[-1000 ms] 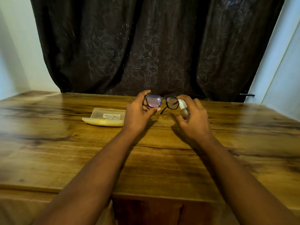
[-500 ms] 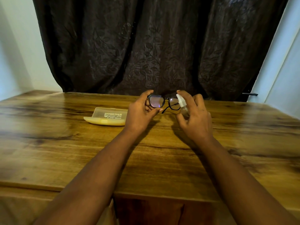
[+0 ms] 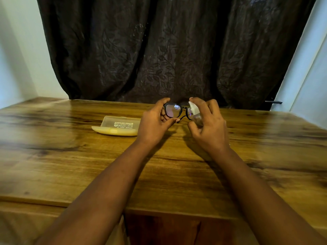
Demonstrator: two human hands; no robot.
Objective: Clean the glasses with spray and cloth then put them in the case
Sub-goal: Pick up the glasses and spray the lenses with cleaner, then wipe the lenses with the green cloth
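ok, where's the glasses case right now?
In the head view the case lies on the wooden table, left of centre, just left of the left hand that holds the glasses.

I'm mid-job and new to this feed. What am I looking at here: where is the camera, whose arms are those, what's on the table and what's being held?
There is no robot. The one picture comes from a wide-angle camera worn on a person's head, looking forward and down, so the two bare arms reaching in from the bottom are that person's own. The left hand holds a pair of black-framed glasses by their left lens rim, raised above the table. The right hand grips a small spray bottle with a white top, right beside the other lens, with a finger on its top. On the wooden table, left of the hands, lies an open pale yellow glasses case. A dark curtain hangs behind. I see no cloth in view.
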